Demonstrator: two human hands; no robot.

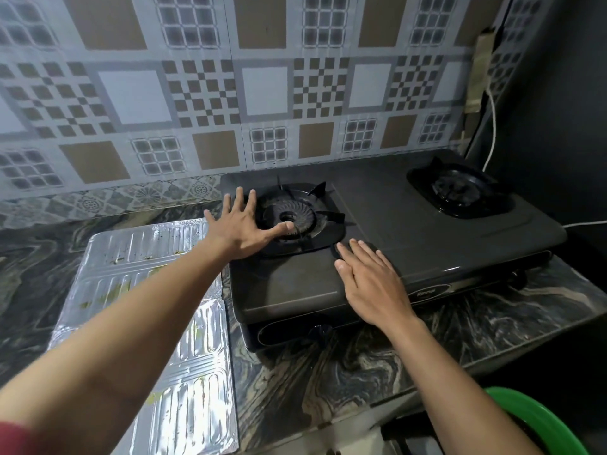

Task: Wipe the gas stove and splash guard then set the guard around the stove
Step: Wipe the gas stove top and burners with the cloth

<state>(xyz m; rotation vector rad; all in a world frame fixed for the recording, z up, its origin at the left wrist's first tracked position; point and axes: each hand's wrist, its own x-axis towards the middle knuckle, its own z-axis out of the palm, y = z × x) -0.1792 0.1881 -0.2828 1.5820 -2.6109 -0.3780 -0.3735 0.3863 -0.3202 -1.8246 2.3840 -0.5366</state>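
A gas stove (410, 231) is covered by two open, empty hands: left hand (239, 224) spread at a burner (297, 213), right hand (371, 284) laid flat beside it. A foil splash guard (147, 290) is laid flat left of both. The burner could be knocked askew by a push.

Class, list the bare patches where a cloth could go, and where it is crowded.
Free: the stove top between the left burner and right burner; the counter between stove front and counter edge. Crowded: the left hand over the left burner, right hand beside it, guard flat on the left counter.
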